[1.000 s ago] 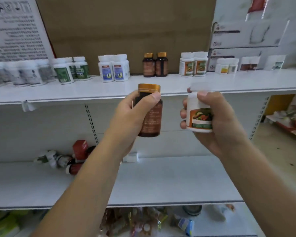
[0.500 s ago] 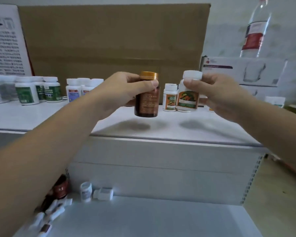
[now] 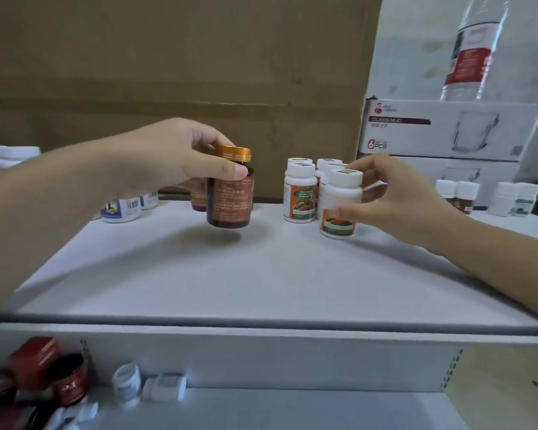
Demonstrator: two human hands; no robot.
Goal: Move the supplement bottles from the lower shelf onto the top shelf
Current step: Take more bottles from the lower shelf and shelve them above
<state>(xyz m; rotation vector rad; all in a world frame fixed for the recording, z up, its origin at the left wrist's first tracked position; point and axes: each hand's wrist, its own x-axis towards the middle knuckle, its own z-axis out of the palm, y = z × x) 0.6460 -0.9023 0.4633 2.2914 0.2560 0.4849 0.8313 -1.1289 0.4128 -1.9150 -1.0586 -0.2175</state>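
My left hand (image 3: 174, 156) grips a brown bottle with a gold cap (image 3: 230, 197) by its neck, just above the white top shelf (image 3: 230, 274). To the right, my right hand (image 3: 395, 197) holds a white bottle with an orange and green label (image 3: 340, 206), whose base stands on the shelf. Several matching white bottles (image 3: 300, 193) stand right behind it. Another brown bottle (image 3: 198, 197) is partly hidden behind my left hand. On the lower shelf (image 3: 292, 411) lie red-brown bottles (image 3: 66, 380) and small white bottles (image 3: 165, 387).
A large cardboard box (image 3: 180, 72) fills the back of the top shelf. White glass-mug cartons (image 3: 448, 128) are stacked at the right with a clear water bottle (image 3: 475, 48) on them. More white bottles stand at the far right (image 3: 510, 198) and at the left (image 3: 121, 207).
Both hands have moved forward and down over the top shelf. The white bottle now stands on the shelf in front of its group; the brown bottle hangs lower, close to the shelf.
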